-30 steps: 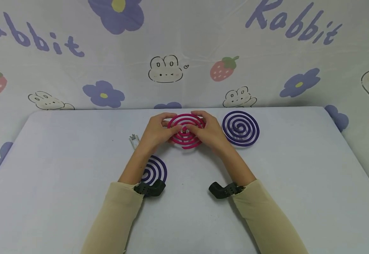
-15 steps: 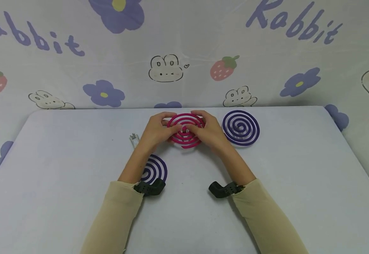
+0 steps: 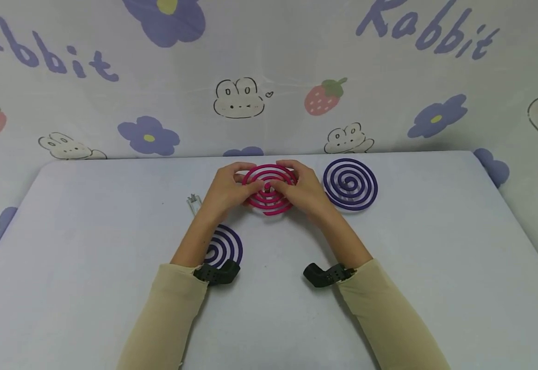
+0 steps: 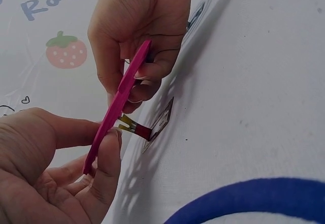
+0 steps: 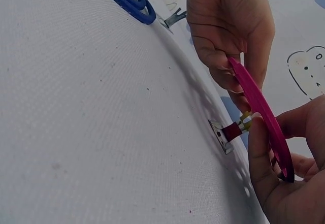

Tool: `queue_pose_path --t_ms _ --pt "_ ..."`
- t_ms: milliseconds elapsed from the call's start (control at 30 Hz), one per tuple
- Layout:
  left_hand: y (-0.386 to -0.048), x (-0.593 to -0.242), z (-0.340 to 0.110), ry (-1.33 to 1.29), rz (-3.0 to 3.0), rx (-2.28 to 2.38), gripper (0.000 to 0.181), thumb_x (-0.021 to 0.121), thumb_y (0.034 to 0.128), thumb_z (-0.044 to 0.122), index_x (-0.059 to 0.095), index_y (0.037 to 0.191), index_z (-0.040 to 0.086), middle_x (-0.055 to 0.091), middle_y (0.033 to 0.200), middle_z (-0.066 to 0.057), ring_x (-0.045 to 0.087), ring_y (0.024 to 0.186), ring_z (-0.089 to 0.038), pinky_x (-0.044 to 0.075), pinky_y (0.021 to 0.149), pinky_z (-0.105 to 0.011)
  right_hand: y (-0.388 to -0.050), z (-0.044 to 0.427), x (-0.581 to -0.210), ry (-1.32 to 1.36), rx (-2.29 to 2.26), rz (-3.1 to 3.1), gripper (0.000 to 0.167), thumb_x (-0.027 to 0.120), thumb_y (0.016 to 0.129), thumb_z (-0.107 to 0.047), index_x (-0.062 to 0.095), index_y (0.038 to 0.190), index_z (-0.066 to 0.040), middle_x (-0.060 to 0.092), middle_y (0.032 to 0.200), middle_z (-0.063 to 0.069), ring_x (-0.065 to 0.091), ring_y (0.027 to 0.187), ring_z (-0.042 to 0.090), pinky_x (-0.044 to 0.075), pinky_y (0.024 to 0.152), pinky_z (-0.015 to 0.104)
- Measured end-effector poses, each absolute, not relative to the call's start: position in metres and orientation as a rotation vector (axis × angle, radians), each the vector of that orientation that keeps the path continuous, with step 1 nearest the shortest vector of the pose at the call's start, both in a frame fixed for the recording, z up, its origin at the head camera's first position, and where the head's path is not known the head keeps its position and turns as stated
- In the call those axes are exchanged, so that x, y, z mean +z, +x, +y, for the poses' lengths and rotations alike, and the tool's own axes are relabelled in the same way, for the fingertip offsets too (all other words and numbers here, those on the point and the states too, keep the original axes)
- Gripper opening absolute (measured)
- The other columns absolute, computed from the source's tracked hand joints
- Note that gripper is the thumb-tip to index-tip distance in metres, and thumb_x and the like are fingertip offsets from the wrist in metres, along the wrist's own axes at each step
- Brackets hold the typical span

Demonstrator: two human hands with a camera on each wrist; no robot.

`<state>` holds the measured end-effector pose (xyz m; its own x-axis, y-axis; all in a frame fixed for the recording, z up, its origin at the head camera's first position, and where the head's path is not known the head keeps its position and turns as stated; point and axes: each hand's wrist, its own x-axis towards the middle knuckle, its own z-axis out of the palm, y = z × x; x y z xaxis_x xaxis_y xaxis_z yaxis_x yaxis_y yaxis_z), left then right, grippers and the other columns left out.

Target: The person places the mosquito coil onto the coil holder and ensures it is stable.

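Observation:
Both hands hold a pink mosquito coil [image 3: 269,209] near the back middle of the table. My left hand [image 3: 229,189] grips its left side and my right hand [image 3: 303,189] its right side, thumbs on top near the centre, other fingers at the rim and beneath. Under the coil is a small metal coil stand [image 4: 136,127], its flat base on the table and its upright prongs at the coil's underside, close to the thumbs. Whether the prongs enter the coil is hard to tell. A dark blue coil [image 3: 350,184] lies right of my right hand.
Another dark blue coil [image 3: 228,245] lies partly hidden under my left forearm. A second metal coil stand [image 3: 194,203] rests on the white table [image 3: 111,246] left of my left hand. A printed cloth [image 3: 273,51] hangs behind the table's back edge.
The hands and the pink coil stay almost in place. The whole head view has shifted slightly; the other coils and the loose stand have not moved on the table.

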<state>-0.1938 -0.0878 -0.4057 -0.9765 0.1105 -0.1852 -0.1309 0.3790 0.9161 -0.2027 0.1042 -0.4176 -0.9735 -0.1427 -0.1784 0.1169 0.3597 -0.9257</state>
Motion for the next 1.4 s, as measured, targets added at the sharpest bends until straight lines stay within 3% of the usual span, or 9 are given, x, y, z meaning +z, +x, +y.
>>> queue_pose_path --t_ms 667,1167,1400 --pt "-0.195 -0.4057 -0.0858 -0.037 2.406 1.655 0.052 0.077 0.0964 0.018 0.06 0.144 0.004 0.07 0.134 -0.026 0.069 0.067 -0.012 0.057 0.058 -0.018 -0.2033 0.1019 -0.4192 0.085 -1.722 2.285 0.056 0.072 0.099 -0.017 0.055 0.153 -0.014 0.062 0.147 0.018 0.06 0.136 0.032 0.052 0.117 0.046" --pt "-0.1945 -0.4059 -0.087 -0.081 2.415 1.633 0.051 0.077 0.0967 0.019 0.061 0.144 0.007 0.071 0.133 -0.024 0.073 0.09 -0.025 0.057 0.062 -0.018 -0.2035 0.0994 -0.4211 0.036 -1.697 2.355 0.054 0.072 0.099 -0.015 0.056 0.15 -0.011 0.064 0.134 0.021 0.063 0.124 0.032 0.058 0.109 0.047" --pt "-0.1953 -0.4063 -0.0842 -0.085 2.441 1.594 0.053 0.077 0.0965 0.02 0.06 0.146 0.008 0.069 0.139 -0.023 0.074 0.11 -0.032 0.065 0.079 -0.028 -0.2033 0.1012 -0.4195 0.043 -1.701 2.373 0.054 0.073 0.098 -0.014 0.057 0.149 -0.01 0.065 0.13 0.022 0.065 0.119 0.031 0.06 0.105 0.047"
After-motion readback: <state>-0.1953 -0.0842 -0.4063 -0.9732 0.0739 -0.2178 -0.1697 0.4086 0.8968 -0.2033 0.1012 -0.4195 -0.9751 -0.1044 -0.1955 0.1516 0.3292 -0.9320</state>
